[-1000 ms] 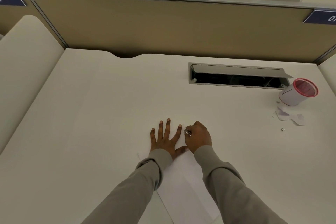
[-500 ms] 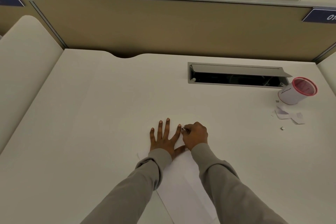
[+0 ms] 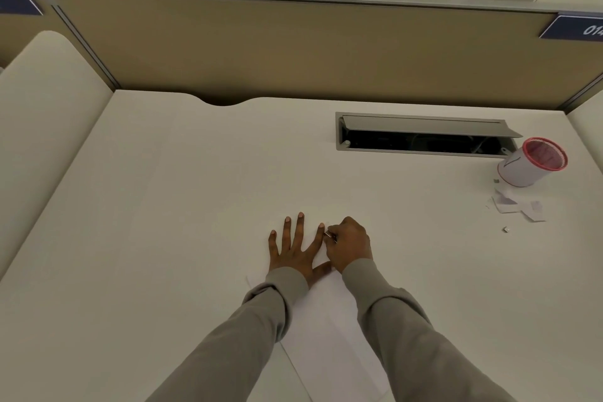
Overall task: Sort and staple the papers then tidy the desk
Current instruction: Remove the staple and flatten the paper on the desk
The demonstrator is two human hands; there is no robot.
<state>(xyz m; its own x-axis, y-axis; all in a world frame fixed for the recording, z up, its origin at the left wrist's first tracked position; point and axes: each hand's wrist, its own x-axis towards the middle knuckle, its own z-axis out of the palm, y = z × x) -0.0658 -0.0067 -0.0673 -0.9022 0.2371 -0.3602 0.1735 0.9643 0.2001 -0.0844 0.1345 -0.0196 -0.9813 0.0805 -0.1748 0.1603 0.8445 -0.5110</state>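
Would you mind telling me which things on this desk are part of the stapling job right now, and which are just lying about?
In use:
- white papers, pinned flat by the spread left hand
- small metal piece, pinched in the right hand at the papers' top corner

Lying about:
- red-rimmed white cup
- paper scraps beside it
- open cable tray

Left of the left hand [image 3: 295, 246] the desk [image 3: 156, 222] lay bare and open. Far right of the right hand [image 3: 349, 245], a tipped cup [image 3: 530, 163], paper scraps [image 3: 518, 206] and an open cable hatch [image 3: 424, 135] crowded the way; beyond stood a partition [image 3: 293, 52].
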